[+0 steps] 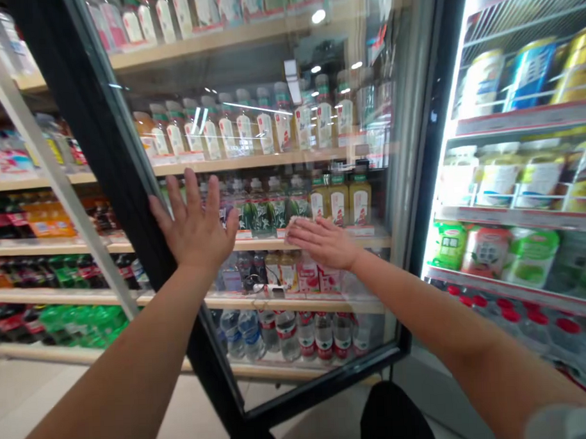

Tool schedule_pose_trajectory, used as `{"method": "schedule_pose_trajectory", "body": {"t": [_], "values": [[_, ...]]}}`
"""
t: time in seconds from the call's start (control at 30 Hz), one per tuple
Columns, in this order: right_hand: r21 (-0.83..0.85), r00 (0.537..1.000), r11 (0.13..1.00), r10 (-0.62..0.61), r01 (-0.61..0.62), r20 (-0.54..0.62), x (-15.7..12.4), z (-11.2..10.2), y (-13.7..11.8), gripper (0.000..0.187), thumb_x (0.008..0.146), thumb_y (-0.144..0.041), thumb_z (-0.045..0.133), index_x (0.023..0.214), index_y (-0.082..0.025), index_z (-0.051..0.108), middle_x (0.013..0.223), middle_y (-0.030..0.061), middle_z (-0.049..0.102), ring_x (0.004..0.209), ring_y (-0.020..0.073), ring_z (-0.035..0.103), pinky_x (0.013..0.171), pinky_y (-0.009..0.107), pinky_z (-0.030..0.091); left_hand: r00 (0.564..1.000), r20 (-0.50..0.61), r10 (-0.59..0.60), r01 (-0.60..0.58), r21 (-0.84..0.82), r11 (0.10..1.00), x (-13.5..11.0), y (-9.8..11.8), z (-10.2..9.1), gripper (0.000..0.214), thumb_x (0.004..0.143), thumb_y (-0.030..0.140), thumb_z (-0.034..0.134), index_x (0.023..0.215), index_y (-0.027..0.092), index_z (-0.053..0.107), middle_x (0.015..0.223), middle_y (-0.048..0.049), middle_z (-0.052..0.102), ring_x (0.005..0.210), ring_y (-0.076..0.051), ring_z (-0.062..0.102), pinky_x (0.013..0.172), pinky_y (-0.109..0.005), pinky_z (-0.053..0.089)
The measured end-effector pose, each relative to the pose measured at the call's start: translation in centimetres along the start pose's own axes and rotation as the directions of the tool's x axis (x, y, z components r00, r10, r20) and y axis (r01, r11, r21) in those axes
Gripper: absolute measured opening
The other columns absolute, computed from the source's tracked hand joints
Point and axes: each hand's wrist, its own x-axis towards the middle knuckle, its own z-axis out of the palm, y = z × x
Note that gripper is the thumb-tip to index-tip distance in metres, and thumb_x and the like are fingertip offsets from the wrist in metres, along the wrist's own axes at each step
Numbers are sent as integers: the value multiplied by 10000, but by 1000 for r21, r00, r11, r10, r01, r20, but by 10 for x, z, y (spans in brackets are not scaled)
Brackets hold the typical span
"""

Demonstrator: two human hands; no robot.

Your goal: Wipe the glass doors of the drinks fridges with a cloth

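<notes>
A glass cooler door (318, 116) with a black frame (123, 174) stands swung open in front of me. My left hand (194, 226) lies flat on the glass near the frame's left edge, fingers spread, holding nothing. My right hand (322, 243) presses flat on the middle of the glass over a small pale cloth or wipe (292, 233), of which only a corner shows. Through the glass I see shelves of bottled drinks (251, 128).
The open cooler (512, 173) at the right shows lit shelves of cans, cartons and red-capped bottles (512, 324). More shelves of soda bottles (60, 317) run along the left. Pale floor tiles (20, 395) lie below. My dark trouser knee (396, 414) shows at the bottom.
</notes>
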Motion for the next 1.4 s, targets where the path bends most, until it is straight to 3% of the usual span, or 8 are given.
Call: {"method": "schedule_pose_trajectory", "body": {"t": [0.17, 0.3, 0.37, 0.57, 0.8, 1.0, 1.2, 1.4], "values": [[0, 802, 839, 520, -544, -294, 24, 4, -1, 620, 994, -162, 399, 1606, -234, 328, 1659, 33, 369, 1600, 196, 131, 1299, 483, 190, 999, 31, 9, -9, -7, 1000, 1, -7, 3, 761, 955, 402, 595, 1627, 259, 268, 1733, -70, 80, 1596, -361, -27, 1242, -701, -72], [-73, 983, 996, 35, -49, -180, 8, 30, -37, 616, 983, -190, 456, 1587, -264, 365, 1601, -30, 470, 1589, 125, 163, 1318, 382, 153, 999, 34, 32, -32, 14, 999, 1, -11, 8, 770, 964, 397, 597, 1631, 225, 253, 1732, -101, 61, 1595, -366, -48, 1238, -708, -76], [-62, 990, 993, -106, 101, -92, 7, 31, -38, 603, 980, -197, 477, 1570, -292, 393, 1584, -64, 489, 1572, 104, 220, 1316, 359, 168, 999, 23, 46, -46, 35, 998, 0, -13, 10, 758, 976, 400, 581, 1632, 218, 249, 1730, -108, 74, 1596, -369, -34, 1239, -713, -53], [-46, 871, 893, 422, -447, -251, 37, 9, 2, 635, 998, -178, 426, 1615, -258, 301, 1643, 21, 402, 1589, 187, 189, 1309, 465, 142, 999, 5, 49, -49, 58, 997, 0, -15, 12, 728, 997, 420, 548, 1633, 232, 247, 1731, -78, 62, 1597, -363, -19, 1241, -717, -26], [-74, 996, 997, -24, 17, -87, 13, 14, -14, 616, 979, -157, 481, 1575, -274, 384, 1566, -40, 516, 1580, 119, 195, 1322, 365, 53, 999, 2, 36, -36, -11, 999, 0, -13, 12, 716, 982, 411, 579, 1614, 210, 307, 1727, -90, 105, 1597, -361, -17, 1240, -711, -60], [-95, 877, 894, 401, -438, -266, 28, 5, 8, 612, 984, -149, 429, 1590, -203, 365, 1630, 49, 424, 1598, 184, 140, 1303, 436, 165, 999, -15, 46, -47, -5, 999, 0, -15, 14, 728, 969, 396, 599, 1611, 205, 313, 1726, -108, 110, 1598, -363, -12, 1244, -709, -48], [-105, 995, 991, -83, 77, -52, 11, 14, -9, 559, 993, -192, 458, 1545, -284, 440, 1592, -45, 480, 1575, 122, 217, 1313, 361, 122, 999, -30, 33, -34, -24, 999, -1, -15, 13, 719, 953, 394, 621, 1600, 239, 349, 1720, -97, 153, 1601, -342, 21, 1269, -665, -54], [-116, 883, 888, 414, -445, -219, 27, -2, 14, 598, 983, -146, 410, 1579, -192, 385, 1645, 47, 401, 1603, 185, 113, 1304, 431, 145, 997, -73, 31, -34, -33, 999, -4, -16, 14, 675, 937, 376, 624, 1567, 240, 423, 1704, -88, 226, 1600, -328, 61, 1289, -639, -16]]}}
